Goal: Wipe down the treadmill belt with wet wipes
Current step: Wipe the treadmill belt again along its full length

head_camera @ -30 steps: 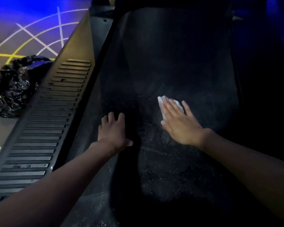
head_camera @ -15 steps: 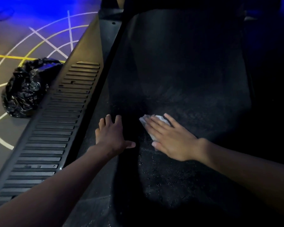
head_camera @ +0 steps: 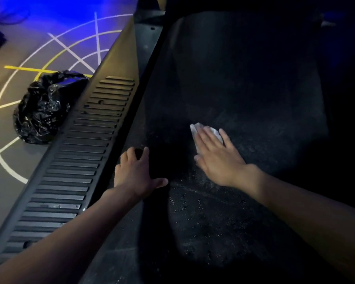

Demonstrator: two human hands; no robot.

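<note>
The black treadmill belt (head_camera: 244, 78) fills the middle of the view, dusty and speckled with wet streaks near me. A crumpled white wet wipe (head_camera: 197, 130) lies flat on the belt under the straight fingers of my right hand (head_camera: 217, 158), which presses it down; only the wipe's far edge shows. My left hand (head_camera: 135, 173) rests flat on the belt's left margin, fingers spread, thumb pointing right, holding nothing. Dark shadow covers part of its fingertips.
A ribbed black side rail (head_camera: 80, 156) runs diagonally along the belt's left edge. On the floor to the left sits a crumpled black rubbish bag (head_camera: 43, 109), on white and yellow painted lines (head_camera: 74, 52). The belt's right side is lost in darkness.
My right hand slid the wipe left toward my left hand, then back to the right and a little farther away. My left hand has stayed planted on the belt.
</note>
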